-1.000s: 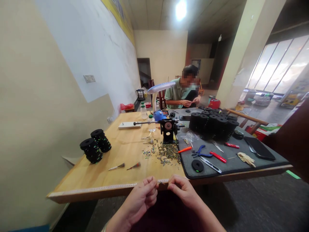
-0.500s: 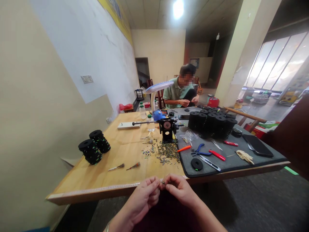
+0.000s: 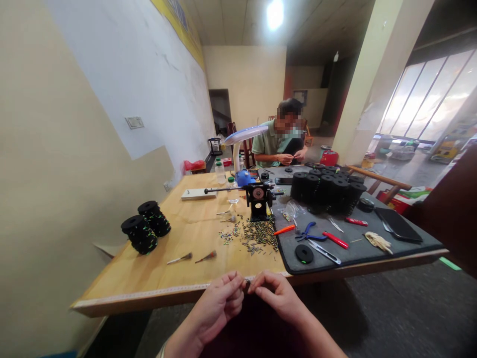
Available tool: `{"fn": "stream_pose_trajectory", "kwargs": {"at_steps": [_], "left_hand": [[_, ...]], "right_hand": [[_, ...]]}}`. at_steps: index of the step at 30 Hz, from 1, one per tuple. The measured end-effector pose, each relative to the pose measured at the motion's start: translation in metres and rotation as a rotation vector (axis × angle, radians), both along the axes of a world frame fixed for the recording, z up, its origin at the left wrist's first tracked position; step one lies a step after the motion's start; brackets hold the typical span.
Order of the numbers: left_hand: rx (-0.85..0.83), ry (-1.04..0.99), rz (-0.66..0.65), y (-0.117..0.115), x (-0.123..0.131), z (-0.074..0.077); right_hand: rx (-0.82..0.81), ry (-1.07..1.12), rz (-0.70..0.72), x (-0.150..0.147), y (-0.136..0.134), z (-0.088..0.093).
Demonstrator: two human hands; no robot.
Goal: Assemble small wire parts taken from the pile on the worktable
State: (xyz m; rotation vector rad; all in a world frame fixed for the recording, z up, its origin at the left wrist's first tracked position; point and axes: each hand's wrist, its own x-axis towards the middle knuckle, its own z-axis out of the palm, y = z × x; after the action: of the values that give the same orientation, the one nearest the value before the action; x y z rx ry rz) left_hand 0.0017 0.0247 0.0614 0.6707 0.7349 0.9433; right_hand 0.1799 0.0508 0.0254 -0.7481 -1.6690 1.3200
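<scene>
Just over the table's near edge, my left hand [image 3: 225,297] is closed in a pinch on a small dark metallic piece [image 3: 247,282], too tiny to name more exactly. Close beside it, my right hand [image 3: 274,294] has thumb and forefinger pressed together by the same piece; whether something else is between them is hidden. Beyond my hands lies a pile of small brass-and-dark metal pieces [image 3: 260,235], with small coloured bits [image 3: 228,233] scattered to its left. Two small brush-like tools [image 3: 206,256] rest on the wood to the left.
A black winding device [image 3: 258,201] with a long rod stands behind the pile, near a desk lamp [image 3: 246,133]. Black spools [image 3: 139,236] stand left; more spools [image 3: 328,186] crowd the grey mat [image 3: 357,248], with blue pliers [image 3: 310,232] and a red-handled tool [image 3: 335,239]. A person [image 3: 276,141] sits opposite.
My fingertips have drawn slightly apart, the left hand shifting a little to the left, so the small metallic piece shows more between them. The objects on the table stay put.
</scene>
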Motion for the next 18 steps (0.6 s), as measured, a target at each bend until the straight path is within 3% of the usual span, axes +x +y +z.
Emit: {"fn": "stream_pose_trajectory", "kwargs": {"at_steps": [6, 18], "left_hand": [[-0.003, 0.011, -0.028, -0.0008, 0.0032, 0.0003], [-0.009, -0.047, -0.010, 0.0013, 0.0006, -0.0065]], "right_hand": [[-0.075, 0.050, 0.019, -0.0029, -0.0009, 0.0020], [-0.044, 0.014, -0.026, -0.0056, 0.0004, 0.0007]]}}
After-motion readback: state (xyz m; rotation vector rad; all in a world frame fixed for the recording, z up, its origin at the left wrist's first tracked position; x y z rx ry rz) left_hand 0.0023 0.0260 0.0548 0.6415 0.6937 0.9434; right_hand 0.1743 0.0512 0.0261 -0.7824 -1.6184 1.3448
